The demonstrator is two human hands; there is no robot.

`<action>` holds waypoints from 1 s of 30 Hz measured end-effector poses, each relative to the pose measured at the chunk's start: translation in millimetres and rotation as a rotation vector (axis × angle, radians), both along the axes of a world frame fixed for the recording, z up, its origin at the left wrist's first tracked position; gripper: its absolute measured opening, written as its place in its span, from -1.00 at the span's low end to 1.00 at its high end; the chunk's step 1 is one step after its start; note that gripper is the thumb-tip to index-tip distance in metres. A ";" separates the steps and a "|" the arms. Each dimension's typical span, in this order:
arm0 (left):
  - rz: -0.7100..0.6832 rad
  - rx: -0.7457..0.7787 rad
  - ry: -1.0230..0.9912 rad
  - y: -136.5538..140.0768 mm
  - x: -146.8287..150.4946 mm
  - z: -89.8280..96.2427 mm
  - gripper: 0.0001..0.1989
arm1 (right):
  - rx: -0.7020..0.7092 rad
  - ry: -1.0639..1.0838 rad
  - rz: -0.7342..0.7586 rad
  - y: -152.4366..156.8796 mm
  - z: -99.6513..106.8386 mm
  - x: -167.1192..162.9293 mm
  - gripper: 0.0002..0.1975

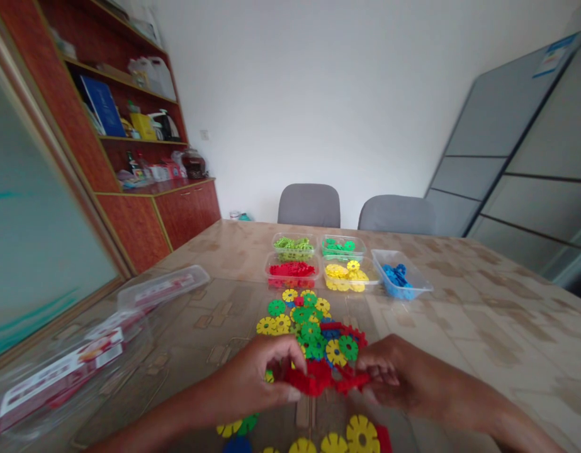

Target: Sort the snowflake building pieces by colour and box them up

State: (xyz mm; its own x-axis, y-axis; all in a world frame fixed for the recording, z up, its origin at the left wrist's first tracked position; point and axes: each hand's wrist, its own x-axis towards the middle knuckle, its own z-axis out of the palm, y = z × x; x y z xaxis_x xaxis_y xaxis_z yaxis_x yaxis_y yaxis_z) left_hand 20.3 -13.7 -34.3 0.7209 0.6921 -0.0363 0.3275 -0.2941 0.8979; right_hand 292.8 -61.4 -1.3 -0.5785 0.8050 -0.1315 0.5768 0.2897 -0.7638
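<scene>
My left hand [274,372] pinches a cluster of red notched plastic discs [318,375] between thumb and fingers. From the other side my right hand [389,377] grips red disc pieces [350,380] that touch or nearly touch that cluster; whether they are joined is not plain. Both hands are just above the table. Beyond them lies a pile of loose notched discs in green [310,330], yellow [336,352], blue and red. Several more yellow discs [362,434] show at the bottom edge, with a blue disc [237,445] and a green one partly cut off.
Transparent tubs hold sorted pieces: light green [294,244], green [340,245], red [291,272], yellow [349,275] and blue [400,280]. Container lids [163,287] and a labelled plastic package [63,377] lie at the left. Two grey chairs [309,204] stand behind the patterned table [488,327].
</scene>
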 end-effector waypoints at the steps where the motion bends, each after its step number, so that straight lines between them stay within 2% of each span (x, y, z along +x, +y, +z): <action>1: 0.023 0.018 -0.014 3.5 -0.9 -0.1 -0.83 | -0.027 0.024 0.004 0.8 -0.5 0.1 -0.85; 4: 0.091 0.068 -0.060 13.4 -3.6 3.6 -0.87 | -0.091 0.062 -0.006 2.6 -2.2 0.3 -0.85; 10: 0.202 0.188 -0.117 34.3 -9.1 19.7 -0.91 | -0.023 0.029 -0.055 0.9 1.9 -2.1 -0.98; 16: 0.346 0.387 -0.178 87.6 -10.0 27.1 -0.85 | 0.111 0.008 -0.085 11.6 -2.2 -8.9 -0.92; 20: 0.403 0.446 -0.186 134.8 -2.8 17.8 -0.87 | 0.229 0.003 -0.118 30.1 -7.6 -11.7 -0.94; 23: 0.425 0.472 -0.180 159.2 6.3 11.6 -0.88 | 0.346 -0.049 -0.132 48.9 -6.0 -13.9 -0.95; 27: 0.443 0.509 -0.149 166.6 9.9 7.1 -0.86 | 0.563 -0.178 -0.185 84.4 0.8 -19.6 -0.94; 30: 0.475 0.543 -0.122 156.8 2.5 1.5 -0.87 | 0.638 -0.218 -0.248 117.4 4.3 -26.8 -0.96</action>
